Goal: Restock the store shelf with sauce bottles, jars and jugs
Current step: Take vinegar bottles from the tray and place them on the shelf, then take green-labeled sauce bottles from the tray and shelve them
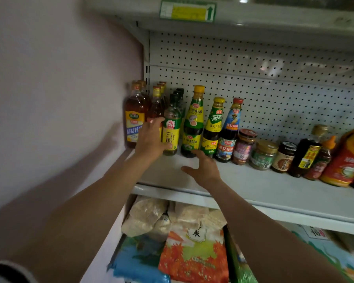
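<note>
Two hands: both reach up to the shelf [253, 193] in the head view; there is only this one view
Left hand [150, 139]: it wraps round the white vinegar bottle [171, 129], thumb on the front label, fingers behind it; the bottle stands up straight on the shelf, near the left end
Right hand [202, 168]: fingers are spread and loose; it holds nothing; it hangs just in front of the tall oyster sauce bottle [193, 123]; I cannot tell if a fingertip touches it
Row: more sauce bottles, then small jars [263, 154], run off to the right; brown bottles [134, 117] stand to the left by the wall
Step now: I think the vinegar bottle is being set in line with the row
How to do it well: keep the bottle straight; slide it, do not tip it; turn the label to the front; leave no gap beside the tall bottle
Watch out: the bottles stand close, so one bump could knock them over; the free hand can steady the next one
</note>
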